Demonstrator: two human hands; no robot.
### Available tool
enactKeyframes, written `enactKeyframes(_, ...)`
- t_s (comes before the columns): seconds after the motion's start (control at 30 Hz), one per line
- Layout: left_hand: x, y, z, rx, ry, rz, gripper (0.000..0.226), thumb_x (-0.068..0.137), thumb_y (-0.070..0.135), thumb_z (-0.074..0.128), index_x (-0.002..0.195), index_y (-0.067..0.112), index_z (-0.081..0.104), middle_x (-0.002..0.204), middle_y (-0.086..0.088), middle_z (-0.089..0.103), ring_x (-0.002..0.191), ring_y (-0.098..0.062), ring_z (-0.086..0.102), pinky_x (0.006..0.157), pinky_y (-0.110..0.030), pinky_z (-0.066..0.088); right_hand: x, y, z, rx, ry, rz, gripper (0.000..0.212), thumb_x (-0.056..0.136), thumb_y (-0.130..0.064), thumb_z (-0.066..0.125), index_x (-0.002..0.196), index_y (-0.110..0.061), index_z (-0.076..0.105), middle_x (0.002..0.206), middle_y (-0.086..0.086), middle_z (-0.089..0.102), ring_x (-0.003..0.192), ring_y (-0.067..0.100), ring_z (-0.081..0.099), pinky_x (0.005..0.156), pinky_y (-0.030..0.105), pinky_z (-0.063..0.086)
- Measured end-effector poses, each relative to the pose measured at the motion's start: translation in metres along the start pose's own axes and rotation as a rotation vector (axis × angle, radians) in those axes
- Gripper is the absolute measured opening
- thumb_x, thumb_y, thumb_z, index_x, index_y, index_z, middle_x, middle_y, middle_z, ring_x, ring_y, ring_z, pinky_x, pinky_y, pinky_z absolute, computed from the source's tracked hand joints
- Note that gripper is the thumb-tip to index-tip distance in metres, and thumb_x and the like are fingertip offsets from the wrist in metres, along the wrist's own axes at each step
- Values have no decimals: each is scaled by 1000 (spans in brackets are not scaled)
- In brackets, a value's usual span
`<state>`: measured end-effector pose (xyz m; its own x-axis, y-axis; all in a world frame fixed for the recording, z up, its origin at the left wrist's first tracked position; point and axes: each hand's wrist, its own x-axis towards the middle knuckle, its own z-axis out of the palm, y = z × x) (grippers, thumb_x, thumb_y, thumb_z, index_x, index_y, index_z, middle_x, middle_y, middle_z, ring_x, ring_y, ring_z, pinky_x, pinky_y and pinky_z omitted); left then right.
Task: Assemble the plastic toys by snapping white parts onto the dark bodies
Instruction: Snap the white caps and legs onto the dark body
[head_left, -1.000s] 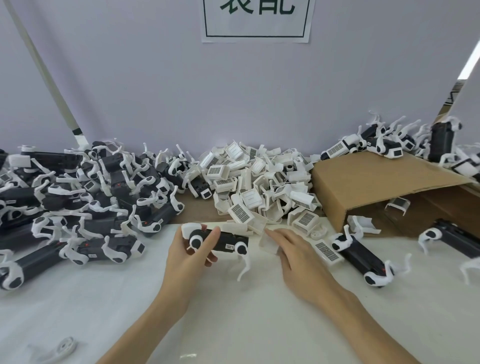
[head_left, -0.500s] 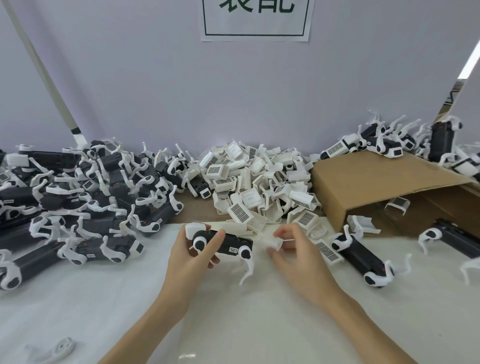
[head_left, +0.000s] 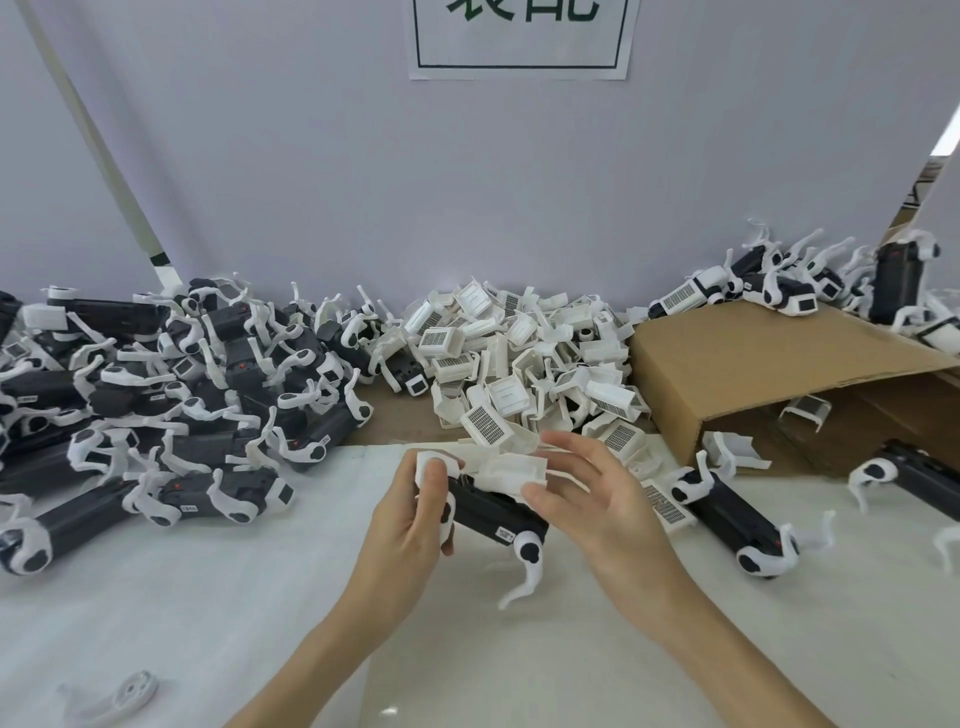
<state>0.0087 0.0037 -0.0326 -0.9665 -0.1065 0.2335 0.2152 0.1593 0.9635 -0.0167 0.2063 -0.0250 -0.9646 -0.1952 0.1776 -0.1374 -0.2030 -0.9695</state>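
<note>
In the head view, the left hand (head_left: 410, 525) grips one end of a dark oblong plastic toy body (head_left: 493, 512), fingers and thumb curled round that end, which already carries a white cap. The body's long axis runs from this hand down and to the right, ending in a white round joint with a curved white leg (head_left: 524, 571) that hangs toward the white-covered table (head_left: 519, 675). The right hand (head_left: 597, 504) sits just right of the body, its thumb and fingers pinching a white box-like plastic shell part (head_left: 511, 470) that lies across the body's upper face, touching it, between the two hands. Whether the shell is already seated cannot be told. The coming press looks to run downward onto the body's top, with the right hand nearer the shell and the left bracing the body from the other end. Beyond the right hand's fingertips lies a heap of loose white shell parts (head_left: 519, 364); far to the left of the left hand is a pile of dark bodies with white legs (head_left: 156, 405).
</note>
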Motion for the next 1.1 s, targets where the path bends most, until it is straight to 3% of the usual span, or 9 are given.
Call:
enactKeyframes(0.07,-1,1,1,40,-23,48,68,103,72,29,111,12,60,71,-10,57,61,-14,51,60,-17,44,0,2,6,108,-8,16,48,82,-13,80,126,-13,63,125,7,74,118,28,71,95,32,59)
enactKeyframes(0.17,-2,3,1,62,-50,78,73,92,75,33,110,10,57,78,-24,57,63,-19,49,61,-15,43,0,-2,5,113,-20,2,47,81,-12,81,125,-13,63,123,8,74,117,28,71,92,30,58)
enactKeyframes(0.37,0,3,-2,88,-48,87,79,87,78,32,110,7,56,73,-26,52,62,-18,46,60,-12,42,3,-18,-12,-298,-23,-181,67,88,-7,80,140,-30,47,115,0,76,107,21,72,97,28,54)
enactKeyframes(0.5,-1,5,-2,99,-66,82,73,88,77,33,110,12,57,75,-26,54,65,-29,47,61,-13,43,-1,-16,-13,-600,-70,-287,64,92,-25,76,145,-37,42,114,-11,74,111,17,66,98,30,49)
enactKeyframes(0.67,-5,7,1,140,-110,116,61,94,72,34,111,18,58,74,-12,59,69,-32,52,63,-36,44,-9,2,9,-449,-147,-242,46,99,-27,70,141,-34,51,123,-9,72,120,17,67,103,36,51)
enactKeyframes(0.73,-6,7,2,133,-109,117,60,94,70,34,110,18,58,75,-13,59,70,-32,52,66,-41,46,-13,9,15,-457,-158,-286,37,104,-26,64,139,-33,56,129,-13,69,125,13,64,102,28,52)
enactKeyframes(0.83,-6,9,3,88,-91,96,59,94,69,35,109,17,59,80,-19,60,72,-33,54,64,-36,48,-16,16,19,-609,-183,-343,52,102,-25,66,150,-34,49,143,-18,58,136,8,54,104,16,46)
enactKeyframes(0.93,-5,7,3,81,-72,80,62,93,70,34,107,15,59,83,-21,61,70,-33,54,65,-38,49,-15,20,19,-838,-138,-471,69,93,-24,79,154,-27,48,152,-17,47,144,3,43,116,19,37)
enactKeyframes(1.1,-3,4,3,77,-48,63,63,98,72,34,109,15,60,82,-16,62,65,-20,56,61,-26,48,-14,20,20,-927,-63,-542,65,91,-23,80,151,-25,53,141,-15,54,133,7,54,109,22,44)
